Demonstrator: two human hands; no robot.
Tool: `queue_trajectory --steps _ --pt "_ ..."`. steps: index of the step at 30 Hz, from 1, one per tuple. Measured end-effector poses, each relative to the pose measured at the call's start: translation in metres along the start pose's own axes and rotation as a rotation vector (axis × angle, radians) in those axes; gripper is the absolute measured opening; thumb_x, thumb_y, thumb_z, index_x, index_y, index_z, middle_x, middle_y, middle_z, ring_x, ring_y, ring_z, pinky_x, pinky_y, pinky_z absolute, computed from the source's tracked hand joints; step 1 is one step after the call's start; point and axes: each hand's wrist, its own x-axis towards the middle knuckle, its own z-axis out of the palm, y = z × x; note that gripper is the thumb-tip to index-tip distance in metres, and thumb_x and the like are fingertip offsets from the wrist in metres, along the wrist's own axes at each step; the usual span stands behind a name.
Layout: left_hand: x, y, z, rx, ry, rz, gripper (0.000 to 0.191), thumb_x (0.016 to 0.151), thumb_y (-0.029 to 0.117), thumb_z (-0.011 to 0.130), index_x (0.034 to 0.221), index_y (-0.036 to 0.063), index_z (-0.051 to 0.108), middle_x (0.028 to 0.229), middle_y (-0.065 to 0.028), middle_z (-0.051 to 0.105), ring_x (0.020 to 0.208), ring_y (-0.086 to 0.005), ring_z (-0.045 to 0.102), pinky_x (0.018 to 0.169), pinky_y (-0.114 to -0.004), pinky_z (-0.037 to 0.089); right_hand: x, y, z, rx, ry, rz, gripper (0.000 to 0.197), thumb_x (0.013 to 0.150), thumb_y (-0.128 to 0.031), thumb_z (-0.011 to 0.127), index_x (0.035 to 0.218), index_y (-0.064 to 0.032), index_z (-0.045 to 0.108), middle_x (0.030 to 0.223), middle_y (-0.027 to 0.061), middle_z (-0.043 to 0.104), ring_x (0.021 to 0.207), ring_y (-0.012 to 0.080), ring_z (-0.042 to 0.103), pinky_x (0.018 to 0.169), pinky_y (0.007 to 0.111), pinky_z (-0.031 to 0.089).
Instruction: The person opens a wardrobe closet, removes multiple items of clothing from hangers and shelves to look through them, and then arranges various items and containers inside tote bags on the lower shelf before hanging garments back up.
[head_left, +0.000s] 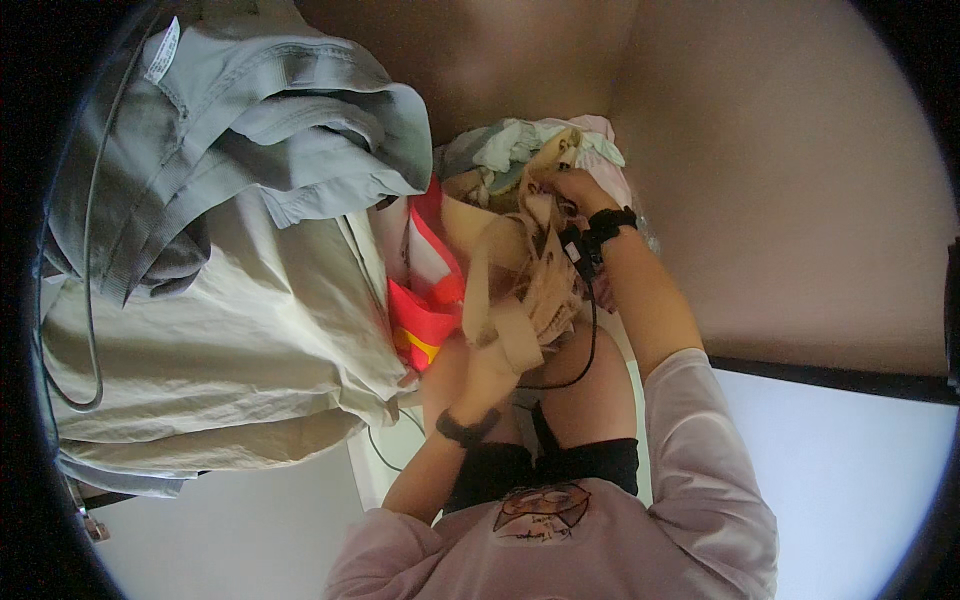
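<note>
A tan, strappy cloth item (551, 289), perhaps an undergarment, hangs bunched between my two hands above my bare knees. My right hand (574, 191) grips its upper part beside a heap of light-coloured cloths (525, 150). Lower and to the left, my left hand (499, 360) is closed on a wide beige band of it; motion blur hides the fingers. Each wrist wears a black band, and a black device with a cable (577, 251) sits by the right one. Just left of the tan cloth lies a red, white and yellow fabric piece (427, 315).
Grey garments (300, 135) and a large cream cloth (247, 315) hang or lie piled along the left side, with a thin grey cable (94, 225) running down over them. A plain brownish surface (765, 172) rises at the right. A thin dark cable (379, 450) loops below the cream cloth.
</note>
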Motion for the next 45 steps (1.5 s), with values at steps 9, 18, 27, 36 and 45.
queue_trajectory --steps 9,18,27,36,45 --pt "0.018 0.038 -0.065 0.182 -0.129 0.142 0.027 0.076 -0.001 0.052 0.102 -0.0016 0.052 0.095 -0.0124 0.054 0.089 -0.0249 0.052 0.078 -0.032 0.043 -0.092 -0.066 -0.027 0.584 0.151 -0.2 0.031 0.081 -0.018 0.053 0.107 -0.0018 0.051 0.1 0.0104 0.056 0.092 0.0226 0.054 0.078 0.037 0.046" --pt "0.183 0.099 -0.092 0.279 0.274 0.305 0.024 0.08 0.012 0.059 0.101 0.0014 0.058 0.099 -0.0165 0.061 0.092 -0.0246 0.059 0.079 -0.031 0.044 -0.106 -0.131 -0.063 0.838 0.196 -0.605 0.028 0.083 -0.017 0.053 0.106 -0.0016 0.051 0.098 0.0098 0.057 0.093 0.0234 0.055 0.082 0.036 0.046" --pt "0.381 -0.043 -0.183 0.669 -0.273 0.036 0.066 0.076 0.059 0.052 0.102 -0.0012 0.057 0.1 -0.0222 0.058 0.088 -0.0371 0.057 0.076 -0.044 0.044 -0.012 -0.115 -0.034 -0.341 0.052 -0.607 0.072 0.081 -0.049 0.052 0.136 -0.0088 0.028 0.14 0.0142 0.026 0.128 0.0307 0.027 0.104 0.045 0.023" --pt "0.259 -0.031 0.015 1.018 -0.145 0.25 0.079 0.072 0.043 0.062 0.129 -0.0014 0.03 0.126 -0.0295 0.035 0.115 -0.0536 0.028 0.096 -0.061 0.021 0.03 -0.023 -0.016 -1.217 0.239 -0.308 0.082 0.077 -0.051 0.054 0.139 -0.0123 0.017 0.144 0.0168 0.011 0.131 0.0416 0.008 0.104 0.049 0.017" --pt "0.272 -0.138 0.029 1.362 -0.12 0.086 0.084 0.072 0.045 0.062 0.138 0.0156 0.02 0.137 -0.0247 0.023 0.12 -0.0579 0.016 0.097 -0.062 0.016 -0.003 0.066 0.045 -1.102 0.632 -0.399 0.077 0.078 -0.052 0.051 0.139 -0.0163 0.019 0.144 0.0183 0.01 0.128 0.0474 0.012 0.094 0.067 0.015"
